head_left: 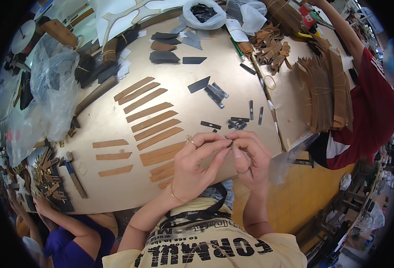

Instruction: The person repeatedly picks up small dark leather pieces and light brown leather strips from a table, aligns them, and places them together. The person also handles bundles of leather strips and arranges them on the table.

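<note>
My left hand (196, 166) and my right hand (252, 160) meet over the table's near edge, fingertips pinched together. Between them is a small dark piece (231, 144), mostly covered by the fingers; its exact kind cannot be made out. Just beyond my fingers lies a small pile of short black strips (238, 122), some with a slot or hole. A single black strip (210, 125) lies left of that pile. Tan leather strips (156, 120) with slanted ends are laid out in a column to the left, the nearest ones partly hidden by my left hand.
A hammer (75, 178) lies at left beside a heap of strips with metal fittings (49, 178). Bundled brown leather strips (319, 96) stand at right, near a co-worker in a red shirt (371, 116). Another person's hand (43, 206) is at lower left. Dark leather pieces (164, 57) lie farther back.
</note>
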Demonstrator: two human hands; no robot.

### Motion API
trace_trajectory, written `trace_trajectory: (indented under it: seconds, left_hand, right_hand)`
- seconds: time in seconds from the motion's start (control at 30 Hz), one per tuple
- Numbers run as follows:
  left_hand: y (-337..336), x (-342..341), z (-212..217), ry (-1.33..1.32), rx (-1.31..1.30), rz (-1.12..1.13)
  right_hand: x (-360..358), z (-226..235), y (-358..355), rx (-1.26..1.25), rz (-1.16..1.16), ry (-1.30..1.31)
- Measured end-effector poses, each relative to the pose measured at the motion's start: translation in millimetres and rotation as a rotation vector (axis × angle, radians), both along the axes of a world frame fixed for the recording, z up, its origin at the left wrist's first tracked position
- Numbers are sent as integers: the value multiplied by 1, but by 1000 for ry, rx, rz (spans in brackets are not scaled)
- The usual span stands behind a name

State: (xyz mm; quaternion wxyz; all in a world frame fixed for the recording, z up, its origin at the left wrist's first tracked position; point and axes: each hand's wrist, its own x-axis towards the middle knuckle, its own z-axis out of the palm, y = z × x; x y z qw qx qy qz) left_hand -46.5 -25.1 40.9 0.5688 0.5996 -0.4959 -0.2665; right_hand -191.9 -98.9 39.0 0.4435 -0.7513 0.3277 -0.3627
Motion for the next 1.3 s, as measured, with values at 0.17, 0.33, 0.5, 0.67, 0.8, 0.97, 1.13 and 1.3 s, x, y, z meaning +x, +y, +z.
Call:
trace_trajectory:
  seconds: [0.17,0.33,0.5,0.67,0.8,0.97,1.13,1.3]
  left_hand:
    - [5,0,-4,101,20,53]
    - [6,0,-8,173,-29,168]
    - [7,-5,-7,65,-74,110]
    - [8,-5,-8,35,-91,111]
    - [8,-4,-10,-8,-114,102]
    - [7,-3,-12,-65,-142,94]
    - [8,-3,-11,-10,-85,62]
    - [9,8,-8,208,81,-55]
  right_hand:
    - [6,4,0,-161,-43,20]
    - [7,16,14,-39,-98,101]
    - [12,17,18,32,-39,63]
    - [12,18,21,16,-41,98]
    - [13,18,22,23,-51,117]
    - [14,18,21,-5,-62,121]
    - [13,17,19,-20,-81,125]
    - [14,13,18,-30,-91,134]
